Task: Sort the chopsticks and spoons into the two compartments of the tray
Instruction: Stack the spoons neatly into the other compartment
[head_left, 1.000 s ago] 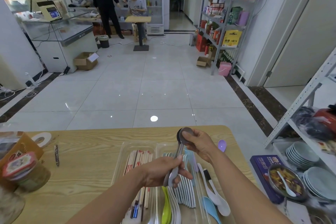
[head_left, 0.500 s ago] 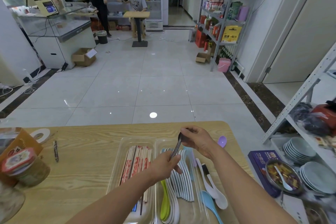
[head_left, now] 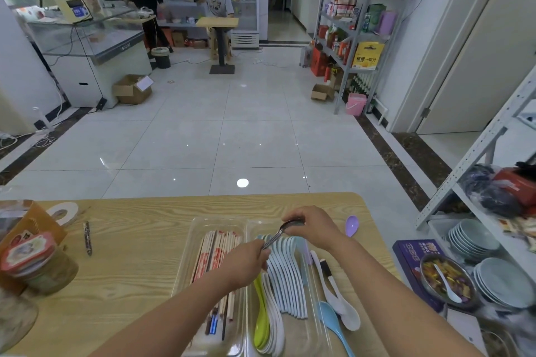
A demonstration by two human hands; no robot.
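– At lower centre of the head view, where is the metal spoon (head_left: 275, 236)?
– Between both hands, over the far end of the tray's (head_left: 220, 219) right compartment; the left hand (head_left: 246, 265) pinches its handle; the right hand (head_left: 314, 226) curls round its bowl end.
– Around it?
– A purple spoon (head_left: 351, 224) lies on the table (head_left: 130, 240), right of that hand; a loose white spoon (head_left: 349, 317) and a blue spoon (head_left: 329, 313) lie beside the tray's right wall.
– Inside?
– Chopsticks (head_left: 217, 249) fill the left compartment; a row of white spoons (head_left: 287, 272) and a green spoon (head_left: 261, 313) lie in the right.
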